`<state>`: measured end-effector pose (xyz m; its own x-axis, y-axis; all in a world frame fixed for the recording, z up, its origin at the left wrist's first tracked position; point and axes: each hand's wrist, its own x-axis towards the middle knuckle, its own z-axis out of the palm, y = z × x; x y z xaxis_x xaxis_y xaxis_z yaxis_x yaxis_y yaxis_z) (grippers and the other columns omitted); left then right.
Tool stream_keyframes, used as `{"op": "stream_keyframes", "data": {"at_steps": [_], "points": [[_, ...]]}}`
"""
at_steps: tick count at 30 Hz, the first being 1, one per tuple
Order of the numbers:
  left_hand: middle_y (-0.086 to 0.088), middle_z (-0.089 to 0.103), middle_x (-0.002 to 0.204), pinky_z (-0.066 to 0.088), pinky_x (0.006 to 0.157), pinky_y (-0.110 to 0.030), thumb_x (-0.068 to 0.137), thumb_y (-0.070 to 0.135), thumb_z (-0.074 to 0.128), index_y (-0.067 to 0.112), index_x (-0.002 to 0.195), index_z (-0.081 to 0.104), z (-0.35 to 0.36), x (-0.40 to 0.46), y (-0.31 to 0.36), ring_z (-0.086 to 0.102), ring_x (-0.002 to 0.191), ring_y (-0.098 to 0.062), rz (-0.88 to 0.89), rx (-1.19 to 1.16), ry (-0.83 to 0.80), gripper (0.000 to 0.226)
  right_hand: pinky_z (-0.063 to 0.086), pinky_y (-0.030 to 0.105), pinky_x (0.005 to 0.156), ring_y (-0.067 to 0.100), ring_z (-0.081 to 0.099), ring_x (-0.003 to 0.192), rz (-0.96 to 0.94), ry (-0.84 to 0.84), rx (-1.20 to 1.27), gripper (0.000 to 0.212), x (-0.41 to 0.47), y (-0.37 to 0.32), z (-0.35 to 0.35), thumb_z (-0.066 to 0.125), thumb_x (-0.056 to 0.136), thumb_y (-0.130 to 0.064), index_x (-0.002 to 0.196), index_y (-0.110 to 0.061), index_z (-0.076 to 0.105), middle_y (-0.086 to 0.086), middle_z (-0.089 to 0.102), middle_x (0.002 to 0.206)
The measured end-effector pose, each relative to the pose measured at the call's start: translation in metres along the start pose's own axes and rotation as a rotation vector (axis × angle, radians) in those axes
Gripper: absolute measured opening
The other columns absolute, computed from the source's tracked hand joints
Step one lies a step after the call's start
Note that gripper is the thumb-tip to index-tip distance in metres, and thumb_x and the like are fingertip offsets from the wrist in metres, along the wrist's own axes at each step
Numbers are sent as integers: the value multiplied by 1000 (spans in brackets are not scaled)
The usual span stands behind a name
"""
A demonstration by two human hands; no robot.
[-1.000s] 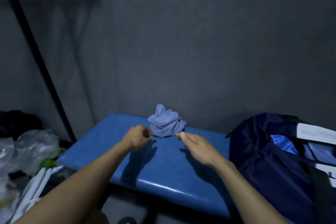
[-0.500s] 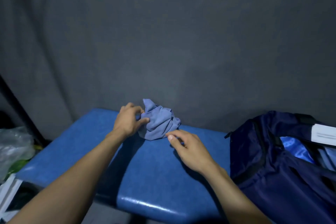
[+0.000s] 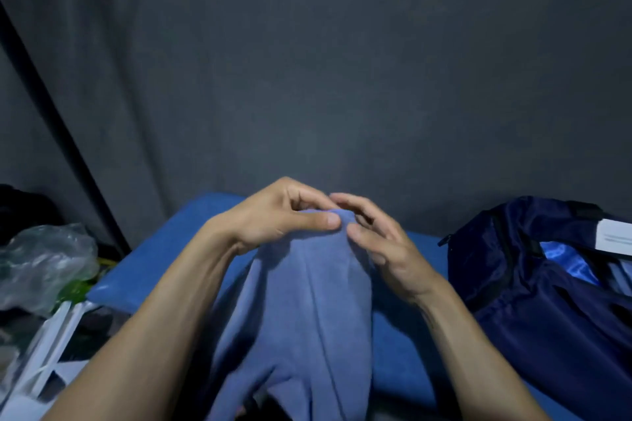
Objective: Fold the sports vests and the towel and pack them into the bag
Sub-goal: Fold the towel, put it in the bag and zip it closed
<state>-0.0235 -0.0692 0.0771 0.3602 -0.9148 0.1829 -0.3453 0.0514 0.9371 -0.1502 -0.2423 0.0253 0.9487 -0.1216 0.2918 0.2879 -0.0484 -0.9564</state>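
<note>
The left hand (image 3: pixel 273 219) pinches the soft blue-grey towel (image 3: pixel 301 311) at its top edge, lifted so it hangs open for folding, while the right hand (image 3: pixel 379 243) touches it with loosely spread fingers.

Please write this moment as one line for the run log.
step: lifting towel | left hand: pinches top edge | right hand: touches top | bag: open, at right

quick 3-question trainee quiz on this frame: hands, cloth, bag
1. True or false: the left hand pinches the top of the blue cloth.
2. Which side of the blue bench is the navy bag on? A left, B right
3. Fill in: the cloth hangs down ___ the two forearms.

Key: 1 true; 2 B; 3 between. The right hand touches the cloth top too.
</note>
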Motion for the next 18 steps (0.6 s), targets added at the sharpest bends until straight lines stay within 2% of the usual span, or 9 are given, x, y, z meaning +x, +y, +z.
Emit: {"op": "stream_keyframes", "data": {"at_steps": [3, 5, 7, 9, 11, 13, 14, 16, 18], "points": [[-2, 79, 98, 53, 84, -24, 88, 13, 76, 7, 100, 79, -2, 2, -5, 72, 93, -9, 37, 141, 61, 13, 48, 48, 105, 37, 61, 125, 125, -142, -30, 44, -1, -5, 5, 64, 92, -17, 135, -7, 61, 27, 62, 132], [-1, 79, 94, 54, 81, -25, 87, 16, 79, 9, 97, 80, -6, 2, -8, 72, 89, -9, 45, 183, 83, 13, 49, 52, 100, 39, 63, 117, 204, -184, -11, 47, 0, -3, 1, 69, 91, -24, 133, -3, 62, 29, 64, 127], [0, 77, 83, 52, 72, -28, 85, 25, 82, 12, 91, 80, -8, 4, -13, 67, 76, -10, 57, 226, 95, 14, 49, 46, 94, 36, 61, 109, 263, -191, 113, 58, 2, -4, -3, 75, 84, -33, 132, -1, 63, 26, 65, 121], [3, 64, 66, 39, 60, -31, 82, 40, 82, 18, 80, 75, -14, 7, -24, 51, 62, -12, 76, 270, 142, 24, 45, 41, 94, 35, 57, 112, 238, -211, 207, 65, 5, -6, -6, 74, 83, -35, 136, 0, 60, 29, 61, 127], [4, 53, 63, 31, 58, -31, 81, 46, 79, 17, 77, 70, -23, 6, -36, 42, 62, -12, 61, 282, 165, 30, 50, 34, 86, 30, 64, 100, 164, -114, 296, 58, 9, -10, -11, 82, 75, -38, 120, -3, 72, 25, 68, 113], [4, 58, 68, 34, 58, -29, 86, 41, 75, 14, 80, 70, -32, 0, -49, 46, 64, -9, 7, 271, 124, 29, 52, 28, 74, 22, 66, 81, 114, 91, 431, 54, 11, -13, -21, 95, 55, -43, 91, -7, 75, 13, 70, 86], [4, 61, 70, 38, 58, -27, 87, 41, 73, 13, 81, 70, -38, -4, -58, 49, 66, -8, -30, 269, 99, 29, 53, 28, 73, 21, 66, 79, 93, 161, 512, 54, 12, -14, -27, 96, 51, -43, 86, -8, 74, 11, 69, 81], [3, 64, 72, 42, 58, -24, 87, 48, 72, 10, 82, 70, -50, -13, -74, 54, 66, -7, -110, 276, 89, 38, 57, 28, 74, 20, 70, 77, 70, 235, 629, 43, 12, -17, -36, 90, 59, -43, 82, -10, 74, 8, 72, 79], [3, 66, 72, 45, 59, -23, 76, 59, 74, 9, 83, 71, -67, -23, -91, 57, 66, -7, -159, 293, 149, 51, 57, 30, 70, 19, 68, 74, 59, 230, 697, 32, 12, -16, -44, 76, 76, -45, 78, -14, 67, 4, 68, 75]]}}
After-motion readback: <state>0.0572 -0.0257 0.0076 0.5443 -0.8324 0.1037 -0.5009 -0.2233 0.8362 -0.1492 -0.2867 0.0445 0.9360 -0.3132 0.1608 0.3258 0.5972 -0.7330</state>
